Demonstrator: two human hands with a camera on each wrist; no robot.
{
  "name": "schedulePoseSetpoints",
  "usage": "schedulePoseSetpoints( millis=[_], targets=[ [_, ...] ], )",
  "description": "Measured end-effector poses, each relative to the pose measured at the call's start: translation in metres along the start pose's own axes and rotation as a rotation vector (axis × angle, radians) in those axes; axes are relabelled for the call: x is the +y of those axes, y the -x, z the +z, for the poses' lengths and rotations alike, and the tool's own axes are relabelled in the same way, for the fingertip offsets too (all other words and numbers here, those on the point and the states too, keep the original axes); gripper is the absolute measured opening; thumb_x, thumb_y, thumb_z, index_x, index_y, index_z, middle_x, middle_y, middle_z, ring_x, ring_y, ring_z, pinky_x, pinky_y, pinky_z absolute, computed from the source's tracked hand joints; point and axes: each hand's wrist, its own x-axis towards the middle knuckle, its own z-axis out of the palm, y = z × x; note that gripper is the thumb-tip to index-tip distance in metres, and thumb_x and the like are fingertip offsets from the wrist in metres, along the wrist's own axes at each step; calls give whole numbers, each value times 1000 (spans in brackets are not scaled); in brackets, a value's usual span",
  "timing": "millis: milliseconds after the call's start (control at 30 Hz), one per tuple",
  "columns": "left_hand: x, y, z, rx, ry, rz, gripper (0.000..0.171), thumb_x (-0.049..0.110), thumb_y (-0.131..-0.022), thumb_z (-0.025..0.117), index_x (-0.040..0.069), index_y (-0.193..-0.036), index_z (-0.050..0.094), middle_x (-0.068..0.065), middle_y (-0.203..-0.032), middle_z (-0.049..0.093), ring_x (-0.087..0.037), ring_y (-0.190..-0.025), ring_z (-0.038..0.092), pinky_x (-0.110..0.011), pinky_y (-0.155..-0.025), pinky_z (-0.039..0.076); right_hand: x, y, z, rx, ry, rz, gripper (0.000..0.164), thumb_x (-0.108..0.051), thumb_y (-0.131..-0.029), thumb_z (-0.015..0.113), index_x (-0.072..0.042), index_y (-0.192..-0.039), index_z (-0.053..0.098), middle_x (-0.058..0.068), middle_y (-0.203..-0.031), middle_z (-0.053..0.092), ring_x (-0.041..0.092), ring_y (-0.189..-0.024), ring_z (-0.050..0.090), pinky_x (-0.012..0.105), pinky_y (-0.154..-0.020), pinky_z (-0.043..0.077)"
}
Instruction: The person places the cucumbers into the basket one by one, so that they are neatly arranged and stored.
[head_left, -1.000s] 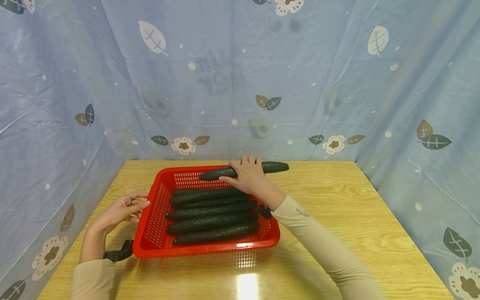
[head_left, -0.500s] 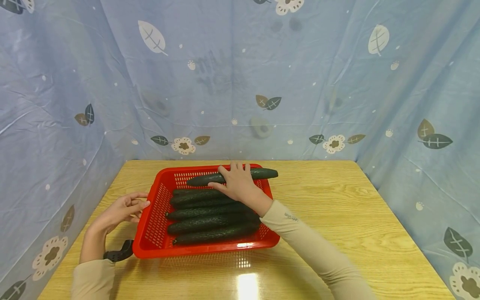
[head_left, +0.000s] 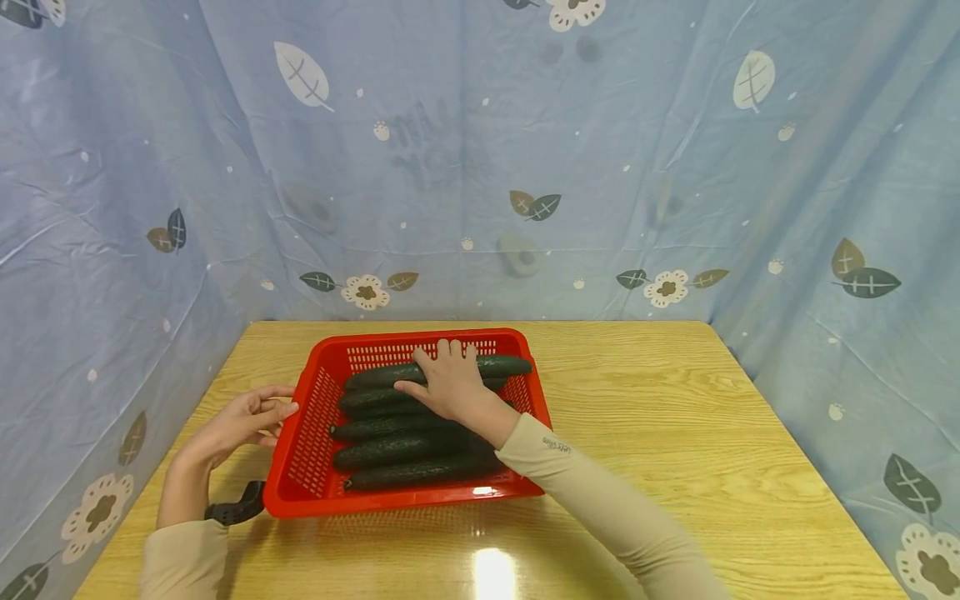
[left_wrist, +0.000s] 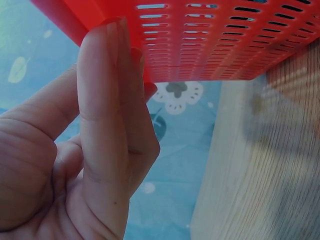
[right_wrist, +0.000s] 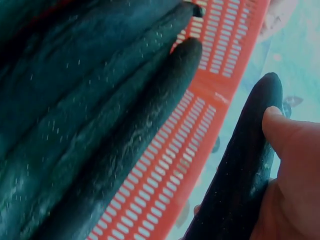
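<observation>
My right hand grips a dark green cucumber from above, over the far side of a red plastic basket. In the right wrist view the thumb lies along that cucumber, outside the basket wall from this angle. Several more cucumbers lie side by side in the basket, partly hidden by my right hand and forearm. At the basket's left rim, my left hand pinches the edge. The left wrist view has its fingertips against the slotted red wall.
The basket stands on a wood-grain table. A blue patterned curtain hangs behind and at both sides. A black curved piece is by the left wrist, near the basket's front left corner.
My right hand has carried the cucumber left and down, from above the basket's far right rim to close over the other cucumbers. The left hand and basket have stayed in place.
</observation>
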Motion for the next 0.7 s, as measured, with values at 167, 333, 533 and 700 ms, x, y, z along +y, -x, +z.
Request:
schedulePoseSetpoints(
  millis=[167, 333, 533, 700],
  targets=[
    [-1, -1, 1, 4, 4, -6, 57, 21, -97, 49, -12, -137, 25, 2, -89, 66, -18, -73, 64, -37, -68, 55, -9, -1, 8, -43, -29, -11, 66, -70, -87, 27, -29, -139, 36, 14, -134, 40, 32, -122, 37, 51, -98, 31],
    [1, -1, 2, -1, 5, -5, 57, 21, -97, 49, -11, -137, 25, 1, -89, 66, -19, -74, 64, -37, -68, 55, -12, -3, 14, -99, -61, -37, 64, -68, -89, 26, -28, -138, 36, 13, -133, 40, 31, -119, 39, 49, -97, 32],
    [1, -1, 2, -6, 5, -2, 56, 21, -98, 49, -12, -137, 25, 1, -89, 67, -19, -73, 64, -37, -68, 55, -11, -6, 20, -202, -107, -54, 65, -67, -90, 25, -27, -141, 31, 14, -139, 36, 33, -126, 35, 49, -100, 30],
    [0, 1, 1, -7, 2, -3, 55, 21, -98, 48, -11, -137, 26, 1, -89, 67, -19, -74, 64, -37, -68, 55, -10, -8, 26, -268, -88, -62, 62, -66, -91, 23, -28, -139, 31, 12, -137, 36, 30, -123, 36, 47, -99, 30]
  ],
)
